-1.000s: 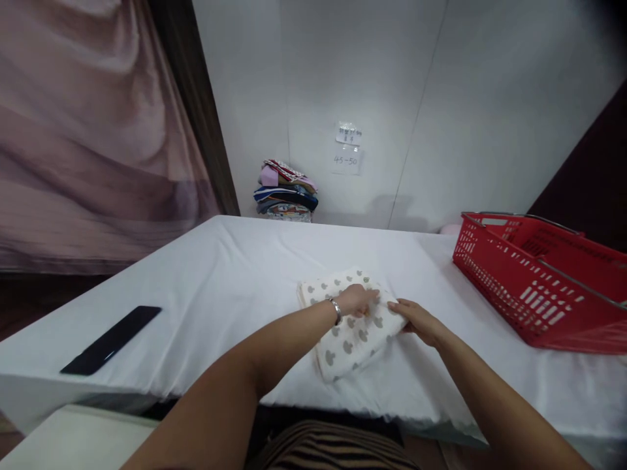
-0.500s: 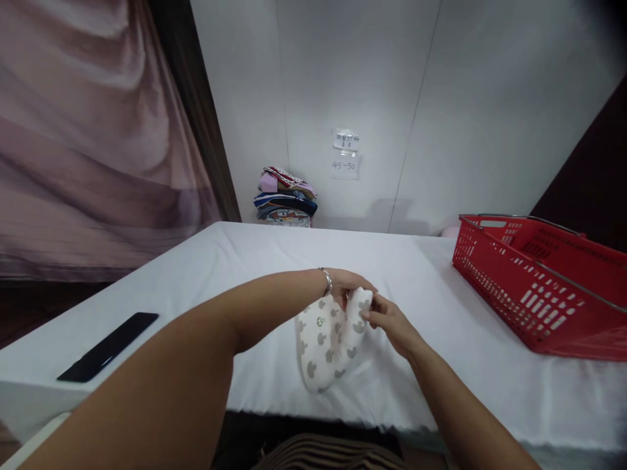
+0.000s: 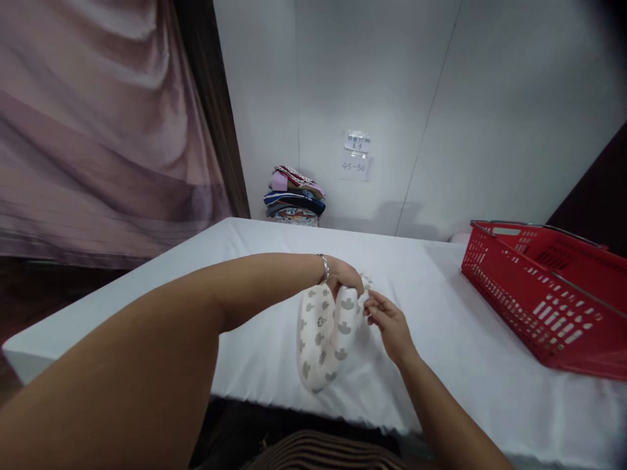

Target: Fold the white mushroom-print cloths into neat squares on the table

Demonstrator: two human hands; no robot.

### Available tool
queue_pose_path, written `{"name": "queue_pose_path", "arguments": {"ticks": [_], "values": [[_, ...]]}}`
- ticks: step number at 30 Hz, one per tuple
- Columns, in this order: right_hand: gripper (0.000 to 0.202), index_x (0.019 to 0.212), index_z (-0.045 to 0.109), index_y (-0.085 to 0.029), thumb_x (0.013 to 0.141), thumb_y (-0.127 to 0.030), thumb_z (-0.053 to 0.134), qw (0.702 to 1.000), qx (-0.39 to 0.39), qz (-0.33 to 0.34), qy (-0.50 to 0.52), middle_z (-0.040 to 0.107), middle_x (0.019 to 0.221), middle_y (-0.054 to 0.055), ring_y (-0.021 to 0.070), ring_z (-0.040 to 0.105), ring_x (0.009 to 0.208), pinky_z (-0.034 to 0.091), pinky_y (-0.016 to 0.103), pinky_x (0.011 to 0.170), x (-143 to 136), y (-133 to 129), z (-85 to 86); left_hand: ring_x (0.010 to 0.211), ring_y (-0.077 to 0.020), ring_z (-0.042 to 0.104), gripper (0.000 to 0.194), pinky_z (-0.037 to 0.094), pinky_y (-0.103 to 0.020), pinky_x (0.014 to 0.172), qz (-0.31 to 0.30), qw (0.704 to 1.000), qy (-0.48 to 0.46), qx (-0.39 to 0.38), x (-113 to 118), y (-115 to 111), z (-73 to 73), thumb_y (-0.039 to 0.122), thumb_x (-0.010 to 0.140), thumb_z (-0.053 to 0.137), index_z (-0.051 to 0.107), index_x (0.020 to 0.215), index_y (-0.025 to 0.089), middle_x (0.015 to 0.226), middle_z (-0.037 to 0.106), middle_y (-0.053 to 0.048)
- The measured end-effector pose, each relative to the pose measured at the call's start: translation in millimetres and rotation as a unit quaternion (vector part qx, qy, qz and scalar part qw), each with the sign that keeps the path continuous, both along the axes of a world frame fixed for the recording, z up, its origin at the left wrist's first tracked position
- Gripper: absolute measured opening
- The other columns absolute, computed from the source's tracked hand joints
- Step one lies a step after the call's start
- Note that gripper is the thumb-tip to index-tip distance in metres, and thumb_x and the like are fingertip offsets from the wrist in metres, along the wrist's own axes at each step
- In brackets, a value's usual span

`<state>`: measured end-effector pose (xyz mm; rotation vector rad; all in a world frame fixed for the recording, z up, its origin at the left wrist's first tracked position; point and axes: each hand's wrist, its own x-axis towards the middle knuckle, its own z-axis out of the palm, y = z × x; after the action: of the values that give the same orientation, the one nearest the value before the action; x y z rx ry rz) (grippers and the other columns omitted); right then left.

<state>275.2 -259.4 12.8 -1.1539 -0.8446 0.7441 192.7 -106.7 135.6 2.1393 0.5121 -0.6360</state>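
Observation:
A soft white cloth piece (image 3: 313, 339) with grey mushroom-like prints hangs folded in a U over the table, near its front edge. My left hand (image 3: 344, 273), with a silver bracelet at the wrist, reaches over the top of the cloth and is closed on it; most of its fingers are hidden behind the fold. Just right of it, my right hand (image 3: 389, 320) has thumb and fingers pinched at the cloth's upper right end. I cannot tell what kind of item the cloth piece is.
A red plastic basket (image 3: 529, 297) with metal handles stands on the right of the white-covered table (image 3: 421, 405). Behind the table's back edge is a stack of folded clothes (image 3: 295, 201) against the wall. Paper signs (image 3: 354, 166) hang there, one reading 45-50. A pink curtain (image 3: 93, 130) hangs at left.
My left hand has moved further over the cloth's top, and the fold stands more upright. The right hand's fingers have shifted at its end. My left arm now covers the black phone-like object.

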Motion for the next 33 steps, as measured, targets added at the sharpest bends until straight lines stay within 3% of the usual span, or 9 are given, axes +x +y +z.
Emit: {"name": "queue_pose_path", "arguments": {"ticks": [2, 4, 9, 15, 18, 21, 26, 29, 33], "values": [[0.056, 0.127, 0.053, -0.024, 0.074, -0.039, 0.067, 0.989, -0.003, -0.086, -0.122, 0.059, 0.116, 0.009, 0.024, 0.057, 0.101, 0.049, 0.038, 0.078, 16.7, 6.1, -14.6, 0.065, -0.0228, 0.066, 0.012, 0.056, -0.032, 0.056, 0.034, 0.999, 0.028, -0.021, 0.3, -2.9, 1.6, 0.027, 0.064, 0.066, 0.06, 0.066, 0.017, 0.062, 0.066, -0.005], [0.07, 0.136, 0.043, -0.025, 0.072, -0.04, 0.067, 0.963, -0.013, -0.109, -0.244, 0.046, 0.138, 0.011, 0.0299, 0.044, 0.124, 0.045, 0.047, 0.092, 34.2, 15.1, -26.8, 0.064, -0.021, 0.066, 0.006, 0.055, -0.03, 0.056, 0.077, 0.994, 0.061, -0.053, -1.6, -6.9, 4.4, 0.019, 0.063, 0.063, 0.06, 0.067, 0.017, 0.062, 0.065, -0.004], [0.079, 0.139, 0.04, -0.023, 0.07, -0.046, 0.069, 0.91, -0.018, -0.002, -0.413, 0.03, 0.151, 0.011, 0.033, 0.023, 0.14, 0.023, 0.05, 0.113, 64.7, 47.3, -26.1, 0.063, -0.0201, 0.065, 0.013, 0.054, -0.029, 0.054, 0.082, 0.992, 0.089, -0.041, -15.3, -18.0, 14.8, 0.012, 0.059, 0.057, 0.06, 0.071, 0.016, 0.06, 0.065, -0.002], [0.04, 0.096, 0.062, -0.021, 0.063, -0.038, 0.076, 0.871, -0.004, 0.075, -0.486, 0.05, 0.137, 0.012, 0.0336, 0.025, 0.139, 0.023, 0.051, 0.111, 67.7, 58.5, 27.2, 0.069, -0.0217, 0.067, 0.03, 0.055, -0.03, 0.059, 0.058, 0.994, 0.083, -0.043, -48.9, -11.3, 47.2, 0.009, 0.051, 0.056, 0.061, 0.079, 0.017, 0.07, 0.069, -0.001], [0.029, 0.088, 0.062, -0.021, 0.063, -0.03, 0.074, 0.882, -0.063, 0.127, -0.45, 0.065, 0.11, 0.008, 0.0311, 0.05, 0.119, 0.038, 0.046, 0.1, 62.1, 41.4, 60.5, 0.071, -0.0217, 0.067, 0.037, 0.055, -0.028, 0.059, 0.07, 0.993, 0.077, -0.055, -71.2, -3.9, 71.4, 0.009, 0.05, 0.057, 0.062, 0.085, 0.018, 0.072, 0.07, -0.001], [0.026, 0.089, 0.062, -0.02, 0.066, -0.027, 0.07, 0.891, -0.144, 0.222, -0.368, 0.066, 0.086, 0.002, 0.0219, 0.062, 0.084, 0.049, 0.033, 0.072, 58.2, 20.0, 96.4, 0.078, -0.0227, 0.067, 0.045, 0.056, -0.029, 0.064, 0.062, 0.995, 0.045, -0.069, -93.7, 0.7, 95.2, 0.013, 0.051, 0.059, 0.063, 0.095, 0.02, 0.081, 0.072, -0.001], [0.046, 0.11, 0.063, -0.021, 0.068, -0.035, 0.073, 0.9, -0.149, 0.284, -0.295, 0.066, 0.102, 0.005, 0.0206, 0.062, 0.089, 0.05, 0.029, 0.073, 58.7, 1.7, 154.2, 0.09, -0.0238, 0.066, 0.053, 0.055, -0.032, 0.075, 0.038, 0.994, -0.009, -0.098, -120.5, 15.8, 120.6, 0.022, 0.058, 0.064, 0.062, 0.112, 0.021, 0.093, 0.072, -0.002], [0.053, 0.119, 0.06, -0.024, 0.069, -0.036, 0.074, 0.891, -0.165, 0.31, -0.288, 0.067, 0.099, 0.003, 0.0193, 0.063, 0.086, 0.05, 0.028, 0.071, 60.6, 14.2, 167.3, 0.092, -0.0238, 0.065, 0.055, 0.055, -0.033, 0.077, 0.042, 0.992, -0.028, -0.12, -125.4, 41.3, 109.6, 0.025, 0.06, 0.066, 0.062, 0.114, 0.021, 0.095, 0.072, -0.003], [0.053, 0.115, 0.063, -0.022, 0.065, -0.037, 0.075, 0.862, -0.231, 0.351, -0.284, 0.068, 0.084, 0.002, 0.0183, 0.064, 0.077, 0.05, 0.028, 0.067, 62.7, 63.0, 133.1, 0.088, -0.0236, 0.066, 0.047, 0.055, -0.034, 0.076, 0.079, 0.986, -0.026, -0.146, -118.8, 90.6, 49.1, 0.025, 0.058, 0.066, 0.065, 0.105, 0.019, 0.092, 0.072, -0.004]]}}
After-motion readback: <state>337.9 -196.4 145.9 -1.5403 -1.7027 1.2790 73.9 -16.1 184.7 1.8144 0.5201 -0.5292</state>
